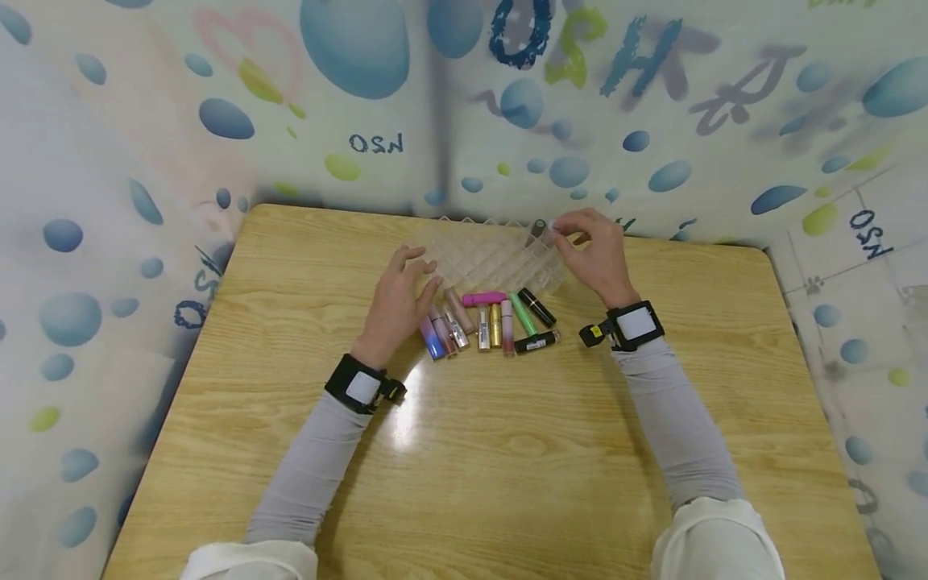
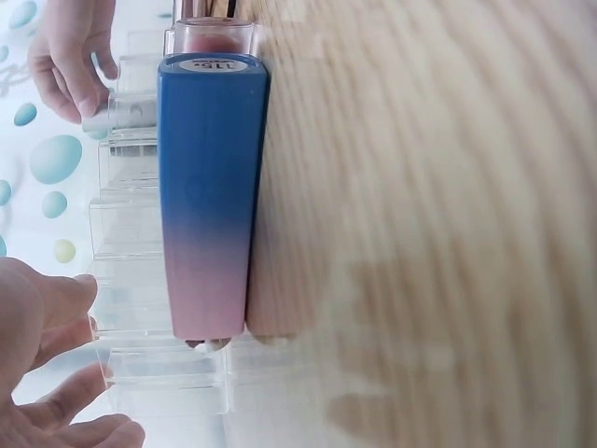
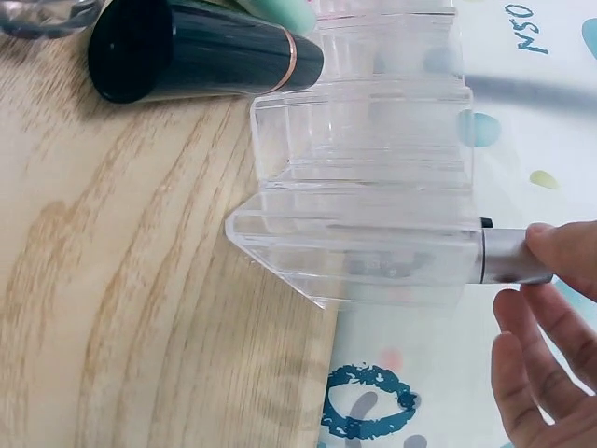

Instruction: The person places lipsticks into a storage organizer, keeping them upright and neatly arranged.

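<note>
A clear acrylic lipstick organizer with a zigzag row of slots stands near the table's back edge. At its right end my right hand pinches a silver-capped lipstick tube between thumb and fingers, its lower part inside the end slot. A dark tube stands in a slot close by. My left hand is at the organizer's left end, fingers spread, fingertips right at its edge. Before the organizer lie several lip tubes, among them a blue-to-pink one and a black one.
More tubes lie in that group: a magenta tube, a green tube, a gold tube and a black tube. The wooden table ends at a patterned wall covering behind the organizer.
</note>
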Tool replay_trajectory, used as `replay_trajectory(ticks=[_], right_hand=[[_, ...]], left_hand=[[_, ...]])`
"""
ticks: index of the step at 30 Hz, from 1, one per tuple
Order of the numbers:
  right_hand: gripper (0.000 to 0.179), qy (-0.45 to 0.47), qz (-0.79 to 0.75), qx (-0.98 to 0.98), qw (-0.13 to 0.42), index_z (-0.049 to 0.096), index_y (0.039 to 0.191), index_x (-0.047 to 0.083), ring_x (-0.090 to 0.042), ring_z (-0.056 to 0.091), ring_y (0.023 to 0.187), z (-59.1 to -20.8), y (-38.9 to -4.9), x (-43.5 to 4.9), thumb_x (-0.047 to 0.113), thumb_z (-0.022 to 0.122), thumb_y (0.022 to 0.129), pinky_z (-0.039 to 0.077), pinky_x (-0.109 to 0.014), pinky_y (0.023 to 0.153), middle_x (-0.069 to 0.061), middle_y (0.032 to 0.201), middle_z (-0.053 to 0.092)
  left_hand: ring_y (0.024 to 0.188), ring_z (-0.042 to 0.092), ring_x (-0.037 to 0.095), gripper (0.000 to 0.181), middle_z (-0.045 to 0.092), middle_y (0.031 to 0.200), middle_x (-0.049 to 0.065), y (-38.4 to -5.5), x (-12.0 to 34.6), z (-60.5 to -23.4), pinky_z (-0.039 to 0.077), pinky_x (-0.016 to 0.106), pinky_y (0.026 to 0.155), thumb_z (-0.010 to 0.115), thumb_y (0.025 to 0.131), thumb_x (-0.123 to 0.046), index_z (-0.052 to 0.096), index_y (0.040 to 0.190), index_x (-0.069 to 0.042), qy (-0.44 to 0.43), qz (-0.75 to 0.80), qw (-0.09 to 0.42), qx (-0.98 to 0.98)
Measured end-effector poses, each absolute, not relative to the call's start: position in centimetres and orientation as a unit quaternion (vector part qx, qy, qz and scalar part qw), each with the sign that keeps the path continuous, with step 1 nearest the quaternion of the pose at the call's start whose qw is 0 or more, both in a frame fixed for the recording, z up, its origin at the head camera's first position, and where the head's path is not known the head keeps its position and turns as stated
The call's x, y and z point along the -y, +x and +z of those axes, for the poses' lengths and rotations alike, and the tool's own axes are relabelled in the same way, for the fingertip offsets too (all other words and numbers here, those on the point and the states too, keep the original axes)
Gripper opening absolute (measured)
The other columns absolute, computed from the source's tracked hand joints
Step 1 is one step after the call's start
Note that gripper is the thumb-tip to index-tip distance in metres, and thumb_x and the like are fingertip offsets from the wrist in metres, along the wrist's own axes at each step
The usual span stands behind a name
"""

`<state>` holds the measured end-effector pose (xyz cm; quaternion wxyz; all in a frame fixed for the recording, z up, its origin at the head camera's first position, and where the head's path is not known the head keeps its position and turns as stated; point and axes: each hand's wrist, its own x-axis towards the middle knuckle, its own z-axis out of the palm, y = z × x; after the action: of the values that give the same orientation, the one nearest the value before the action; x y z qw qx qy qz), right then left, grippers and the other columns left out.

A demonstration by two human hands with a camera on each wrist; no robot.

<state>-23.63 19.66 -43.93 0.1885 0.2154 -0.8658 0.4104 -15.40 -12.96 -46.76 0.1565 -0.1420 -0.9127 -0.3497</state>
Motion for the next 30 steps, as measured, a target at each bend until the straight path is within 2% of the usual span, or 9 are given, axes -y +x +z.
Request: replay_trajectory(ticks=[4,12,30], right_hand=[[0.018,0.213,0.404,0.871,0.184,0.079,0.105,0.000,-0.032,0.071,0.087,-44.35,-23.52,-19.94,0.010,0.077,0.091,0.057,-0.050,0.069,-0.018,0.105,0.074],[0.019,0.212,0.384,0.883,0.169,0.081,0.106,0.004,-0.029,0.068,0.086,-44.46,-23.64,-20.11,0.016,0.076,0.092,0.049,-0.039,0.066,-0.015,0.106,0.075],[0.019,0.204,0.392,0.887,0.133,0.080,0.106,0.002,-0.030,0.065,0.089,-44.98,-23.65,-19.84,0.015,0.075,0.093,0.047,-0.036,0.066,-0.016,0.107,0.072]], left_hand=[[0.141,0.045,0.051,0.030,0.056,0.141,0.027,-15.37,12.89,-46.73,0.043,0.051,0.115,0.067,0.099,-0.017,0.071,0.118,0.006,-0.144,-0.350,0.152,0.913],[0.141,0.044,0.051,0.031,0.056,0.142,0.026,-15.47,12.87,-46.79,0.041,0.050,0.116,0.067,0.099,-0.017,0.072,0.119,0.006,-0.138,-0.353,0.150,0.913],[0.139,0.047,0.050,0.027,0.057,0.139,0.027,-15.49,13.00,-47.08,0.041,0.052,0.116,0.068,0.098,-0.015,0.072,0.116,0.006,-0.149,-0.354,0.168,0.908]])
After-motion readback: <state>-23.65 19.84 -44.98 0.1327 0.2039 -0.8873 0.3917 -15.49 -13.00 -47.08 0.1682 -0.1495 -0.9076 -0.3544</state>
